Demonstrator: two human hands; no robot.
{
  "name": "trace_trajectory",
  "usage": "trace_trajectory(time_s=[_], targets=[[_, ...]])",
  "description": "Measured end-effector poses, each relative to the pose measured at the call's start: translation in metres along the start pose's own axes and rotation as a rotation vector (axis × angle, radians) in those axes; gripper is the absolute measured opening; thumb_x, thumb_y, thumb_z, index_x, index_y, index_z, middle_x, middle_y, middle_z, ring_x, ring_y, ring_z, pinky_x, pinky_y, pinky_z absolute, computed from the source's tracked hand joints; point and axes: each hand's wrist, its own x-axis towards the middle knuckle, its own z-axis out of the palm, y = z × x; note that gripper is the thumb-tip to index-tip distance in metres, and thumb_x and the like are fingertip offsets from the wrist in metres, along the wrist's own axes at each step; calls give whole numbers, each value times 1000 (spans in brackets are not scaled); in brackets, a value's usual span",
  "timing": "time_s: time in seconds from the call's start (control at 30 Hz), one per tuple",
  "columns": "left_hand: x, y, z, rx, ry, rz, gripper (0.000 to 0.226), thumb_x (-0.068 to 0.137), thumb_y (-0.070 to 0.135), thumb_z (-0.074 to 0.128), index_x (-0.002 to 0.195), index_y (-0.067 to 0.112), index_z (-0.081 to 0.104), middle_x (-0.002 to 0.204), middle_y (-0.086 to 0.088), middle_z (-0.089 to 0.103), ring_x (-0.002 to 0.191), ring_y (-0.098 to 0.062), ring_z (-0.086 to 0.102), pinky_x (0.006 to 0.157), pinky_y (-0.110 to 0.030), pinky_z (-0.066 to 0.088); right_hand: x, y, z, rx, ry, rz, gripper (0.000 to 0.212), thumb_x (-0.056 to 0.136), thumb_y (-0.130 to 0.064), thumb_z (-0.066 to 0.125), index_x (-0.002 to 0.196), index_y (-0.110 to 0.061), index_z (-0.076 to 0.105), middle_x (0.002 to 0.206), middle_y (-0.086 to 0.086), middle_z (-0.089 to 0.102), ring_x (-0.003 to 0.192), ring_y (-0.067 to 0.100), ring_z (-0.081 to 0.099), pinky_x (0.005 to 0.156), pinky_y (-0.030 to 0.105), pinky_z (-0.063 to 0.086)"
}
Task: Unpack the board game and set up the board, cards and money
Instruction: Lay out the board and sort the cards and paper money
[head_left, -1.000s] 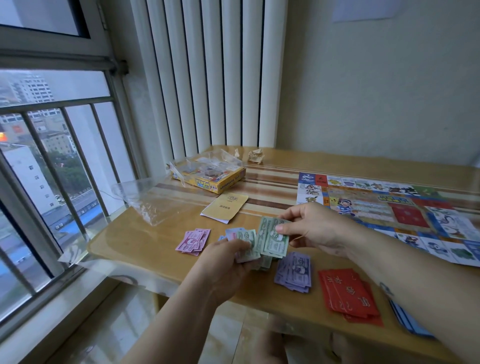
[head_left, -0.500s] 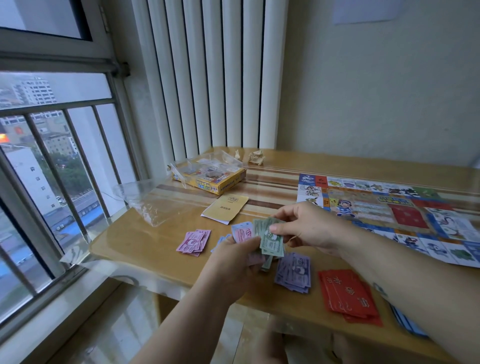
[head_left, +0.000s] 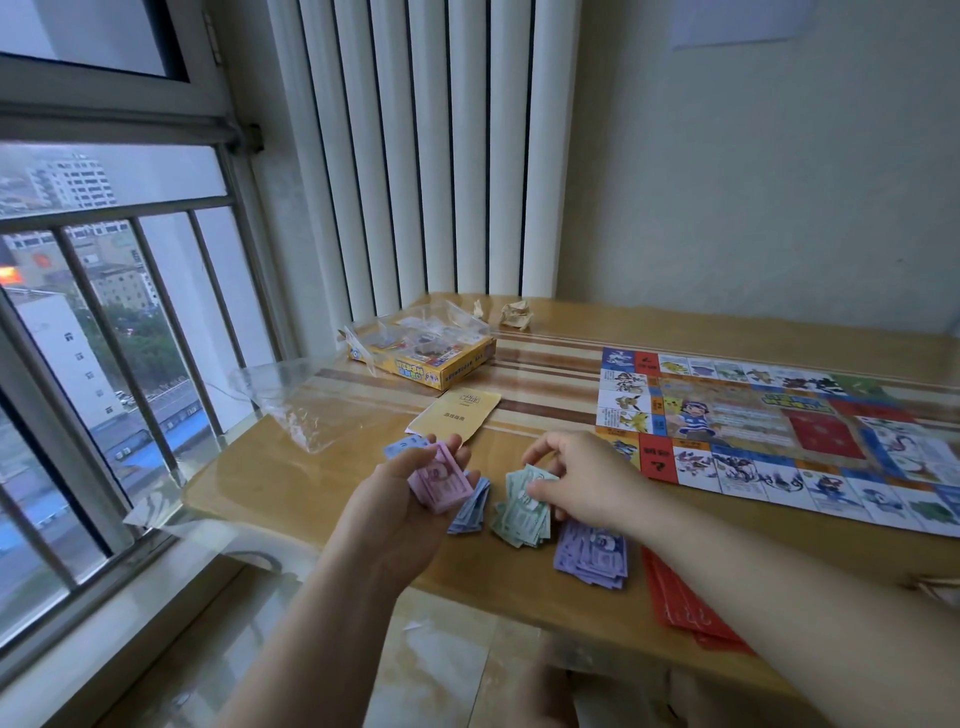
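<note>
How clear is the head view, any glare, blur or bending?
Head view: dim daylight from the window at left; glare on the glossy table near the plastic bag; window bars lean from the wide lens; bottom edge blurred; pink notes in the left hand and green notes in the right hand look sharp.

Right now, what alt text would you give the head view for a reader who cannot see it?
A person's left hand holds a stack of pink notes while the right hand pinches green notes atop a pile on a wooden table. Blue notes and purple notes lie alongside, red cards nearer the edge, the game board unfolded to the right.
</note>
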Motion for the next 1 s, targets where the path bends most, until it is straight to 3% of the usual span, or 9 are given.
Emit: trace_trajectory(time_s=[0.1, 0.2, 0.3, 0.37, 0.47, 0.63, 0.73, 1.0], targets=[[0, -2, -2, 6, -20, -45, 39, 95, -3, 31, 133, -6, 39, 121, -21, 58, 98, -26, 59, 66, -42, 52, 0, 2, 8, -199, 81, -45, 23, 87, -24, 64, 109, -27, 57, 84, -8, 53, 73, 13, 57, 63, 30, 47], [-1, -5, -3, 41, -53, -82, 44, 90, -12, 26, 133, -10, 37, 109, -24, 58, 110, -32, 55, 91, -48, 44, -3, 5, 12, -347, 143, -102, 26, 86, -31, 64, 112, -30, 56, 90, -14, 50, 90, 12, 54, 75, 29, 45], [-4, -9, -5, 52, -105, -57, 48, 90, -19, 25, 135, -6, 34, 116, -26, 57, 107, -33, 57, 83, -46, 49, -2, 4, 6, -379, 207, -145, 30, 85, -38, 65, 113, -30, 57, 106, -10, 50, 102, 12, 51, 87, 29, 42], [-5, -11, -8, 74, -165, -39, 43, 89, -21, 28, 128, -10, 41, 113, -27, 60, 101, -32, 61, 69, -42, 58, -2, -7, -1, -171, 238, -157, 22, 85, -37, 65, 104, -27, 60, 99, -7, 53, 93, 11, 54, 80, 26, 44], [-9, -13, -8, 143, -251, -26, 31, 88, -18, 34, 111, -9, 54, 92, -24, 67, 80, -26, 69, 57, -32, 58, -5, -27, -9, 200, 99, -129, 25, 81, -40, 71, 89, -18, 62, 77, -7, 57, 70, 7, 53, 61, 20, 41], [-16, -13, -6, 260, -319, -3, 24, 90, -10, 39, 102, -4, 58, 77, -17, 69, 65, -19, 69, 54, -27, 57, -8, -38, -9, 225, -79, -78, 25, 73, -28, 81, 77, -16, 60, 68, -7, 61, 53, -2, 53, 48, 11, 40], [-17, -10, -10, 231, -326, -27, 25, 89, -10, 39, 105, -5, 58, 83, -21, 70, 67, -23, 70, 54, -29, 57, -5, -38, -7, 320, -88, -34, 19, 74, -19, 80, 74, -17, 61, 68, -5, 62, 53, -2, 55, 50, 12, 42], [-15, -5, -13, 292, -293, 87, 21, 90, -10, 43, 103, -4, 58, 82, -19, 70, 70, -24, 70, 56, -29, 58, -10, -39, -9, 488, -124, -16, 12, 78, -10, 74, 88, -12, 67, 73, 3, 66, 49, -2, 59, 46, 11, 42]])
